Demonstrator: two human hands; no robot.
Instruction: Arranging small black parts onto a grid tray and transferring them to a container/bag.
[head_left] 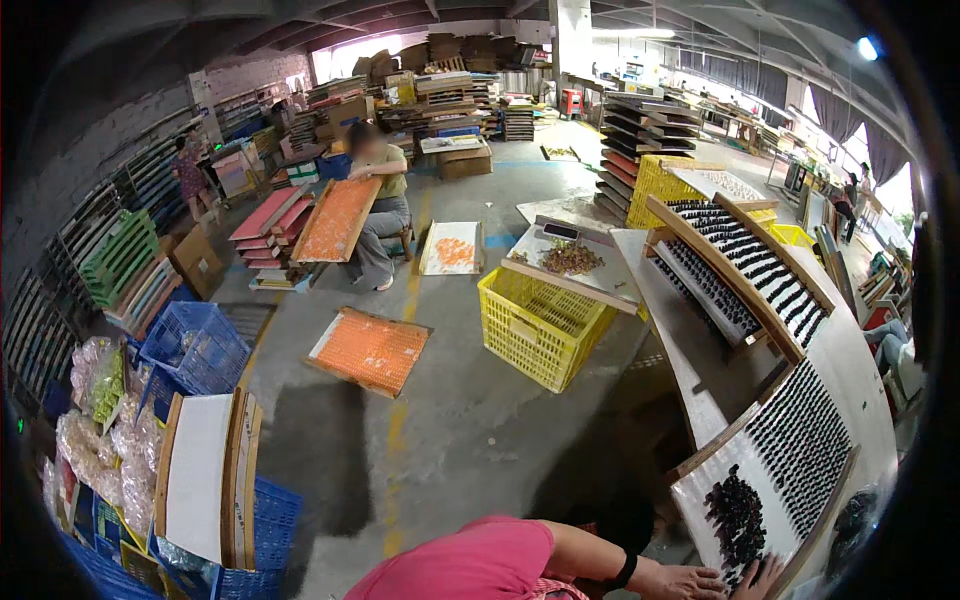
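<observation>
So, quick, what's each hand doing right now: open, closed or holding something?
Left hand: near the dark pile; whether open or closed can't be told.
Right hand: at the pile's lower end, partly out of frame; grip can't be told.

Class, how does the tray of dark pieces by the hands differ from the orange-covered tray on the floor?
The dark-piece tray holds blackish pieces; the floor tray holds orange ones.
The dark-piece tray has a loose pile beside neat rows; the floor tray is covered nearly throughout.
The dark-piece tray is at the left hand and right hand; the floor tray lies untouched.
Both are flat and carry many small pieces.
</observation>
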